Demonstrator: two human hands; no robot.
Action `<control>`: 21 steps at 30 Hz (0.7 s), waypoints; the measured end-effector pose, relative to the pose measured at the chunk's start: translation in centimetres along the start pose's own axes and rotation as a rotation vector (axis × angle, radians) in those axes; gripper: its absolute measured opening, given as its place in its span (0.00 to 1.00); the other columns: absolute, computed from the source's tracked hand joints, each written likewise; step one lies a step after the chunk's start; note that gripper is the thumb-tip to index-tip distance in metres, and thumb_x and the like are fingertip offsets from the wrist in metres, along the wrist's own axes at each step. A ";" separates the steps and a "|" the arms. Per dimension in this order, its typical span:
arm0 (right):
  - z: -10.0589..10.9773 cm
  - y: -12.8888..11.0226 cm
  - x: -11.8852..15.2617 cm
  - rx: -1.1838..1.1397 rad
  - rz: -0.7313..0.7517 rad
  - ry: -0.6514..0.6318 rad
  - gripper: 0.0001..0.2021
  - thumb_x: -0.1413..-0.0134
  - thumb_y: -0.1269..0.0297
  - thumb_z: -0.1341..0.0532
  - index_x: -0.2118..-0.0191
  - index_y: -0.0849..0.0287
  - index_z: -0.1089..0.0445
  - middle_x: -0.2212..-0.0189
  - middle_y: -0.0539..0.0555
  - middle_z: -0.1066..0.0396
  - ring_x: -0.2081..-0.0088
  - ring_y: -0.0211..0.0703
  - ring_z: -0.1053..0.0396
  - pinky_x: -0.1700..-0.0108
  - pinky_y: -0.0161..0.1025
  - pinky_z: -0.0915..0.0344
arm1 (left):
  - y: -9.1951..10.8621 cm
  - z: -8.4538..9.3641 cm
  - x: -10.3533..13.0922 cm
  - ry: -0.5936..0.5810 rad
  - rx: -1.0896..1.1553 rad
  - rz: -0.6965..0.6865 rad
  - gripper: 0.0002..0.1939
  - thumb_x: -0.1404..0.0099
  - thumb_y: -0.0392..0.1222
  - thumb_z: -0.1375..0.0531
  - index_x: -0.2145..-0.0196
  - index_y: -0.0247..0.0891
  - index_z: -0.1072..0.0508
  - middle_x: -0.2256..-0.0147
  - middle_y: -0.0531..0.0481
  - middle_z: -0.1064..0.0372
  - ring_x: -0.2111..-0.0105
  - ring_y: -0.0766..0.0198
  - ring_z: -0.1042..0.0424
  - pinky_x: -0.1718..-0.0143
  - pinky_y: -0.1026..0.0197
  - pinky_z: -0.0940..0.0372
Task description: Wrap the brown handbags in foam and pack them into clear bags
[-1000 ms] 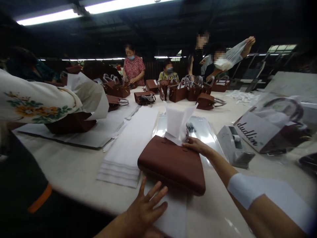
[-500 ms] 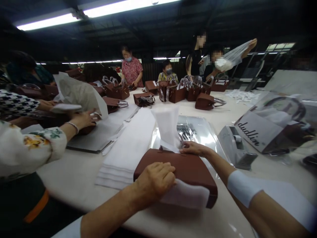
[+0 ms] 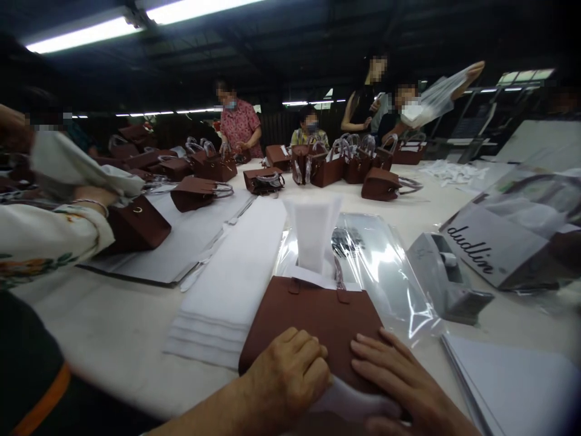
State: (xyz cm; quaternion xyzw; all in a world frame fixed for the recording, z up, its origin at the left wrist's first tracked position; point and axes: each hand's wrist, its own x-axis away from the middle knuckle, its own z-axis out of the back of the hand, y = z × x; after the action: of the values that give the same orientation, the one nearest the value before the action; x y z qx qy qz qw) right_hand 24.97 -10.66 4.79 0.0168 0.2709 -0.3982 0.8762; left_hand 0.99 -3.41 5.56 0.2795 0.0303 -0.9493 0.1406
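Note:
A brown handbag (image 3: pixel 313 315) lies on the table before me with its opening pointing away. White foam sheet (image 3: pixel 315 236) stands up out of that opening, beside a plastic-wrapped handle (image 3: pixel 339 272). My left hand (image 3: pixel 295 375) is closed in a loose fist over the near part of the bag, gripping the white foam wrap (image 3: pixel 354 399) that hangs round the bag's near end. Flat against the bag's right side, with fingers stretched out, rests my right hand (image 3: pixel 403 375); its thumb is by the foam wrap.
Stacked foam sheets (image 3: pixel 227 278) lie left of the bag, clear plastic bags (image 3: pixel 376 260) behind it. A grey tape dispenser (image 3: pixel 447 278) and a bagged handbag (image 3: pixel 503 242) stand right. A co-worker's arm (image 3: pixel 54 236) works at left. More brown handbags (image 3: pixel 327 169) line the back.
My right hand has come from the bag's opening back to its near right side and now lies flat. The bag's face shows more fully. The co-worker at left has lifted paper higher.

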 end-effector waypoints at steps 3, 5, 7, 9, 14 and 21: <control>-2.1 0.1 0.4 0.088 0.058 0.131 0.21 0.49 0.54 0.39 0.51 0.57 0.34 0.52 0.55 0.33 0.48 0.44 0.38 0.41 0.40 0.48 | -1.0 1.1 -1.2 -0.039 0.079 0.043 0.08 0.37 0.38 0.46 0.74 0.35 0.37 0.75 0.51 0.35 0.72 0.66 0.35 0.70 0.62 0.38; -2.6 0.4 0.3 0.082 0.027 0.142 0.20 0.48 0.54 0.39 0.51 0.56 0.34 0.52 0.55 0.33 0.49 0.45 0.37 0.44 0.40 0.43 | -2.5 2.3 -3.3 0.030 0.115 0.110 0.09 0.36 0.40 0.47 0.73 0.35 0.35 0.72 0.50 0.34 0.70 0.65 0.34 0.67 0.61 0.37; -2.5 0.5 0.2 0.062 -0.004 0.147 0.21 0.48 0.54 0.39 0.49 0.54 0.35 0.53 0.54 0.33 0.50 0.46 0.36 0.47 0.40 0.38 | -4.9 3.3 -6.5 0.169 0.033 0.182 0.08 0.35 0.40 0.48 0.68 0.34 0.33 0.63 0.46 0.32 0.60 0.62 0.34 0.56 0.57 0.38; -2.3 0.4 0.2 0.041 -0.013 0.164 0.21 0.48 0.54 0.39 0.48 0.53 0.36 0.54 0.54 0.32 0.51 0.47 0.35 0.49 0.39 0.36 | -7.7 3.6 -10.5 0.223 -0.159 0.248 0.12 0.35 0.43 0.49 0.60 0.33 0.33 0.52 0.42 0.36 0.48 0.56 0.41 0.44 0.46 0.50; -2.6 0.5 0.4 0.044 0.008 0.228 0.21 0.48 0.55 0.40 0.48 0.52 0.36 0.56 0.54 0.30 0.53 0.46 0.33 0.52 0.37 0.34 | -12.5 2.6 -18.2 -0.040 -0.339 0.372 0.28 0.43 0.55 0.42 0.54 0.27 0.34 0.57 0.38 0.36 0.53 0.46 0.38 0.49 0.42 0.46; -3.6 1.2 1.0 0.093 0.046 0.211 0.21 0.48 0.52 0.39 0.49 0.52 0.35 0.55 0.53 0.31 0.54 0.47 0.33 0.56 0.38 0.31 | -8.4 3.4 -13.3 -0.056 -0.066 0.166 0.12 0.36 0.46 0.49 0.65 0.37 0.30 0.65 0.49 0.35 0.64 0.63 0.36 0.59 0.60 0.41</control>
State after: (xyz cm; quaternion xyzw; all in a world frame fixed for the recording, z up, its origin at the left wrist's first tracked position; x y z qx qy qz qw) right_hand 24.71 -9.62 1.05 0.1054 0.3423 -0.3861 0.8501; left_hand 7.58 7.50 15.41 0.2497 0.0344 -0.9402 0.2289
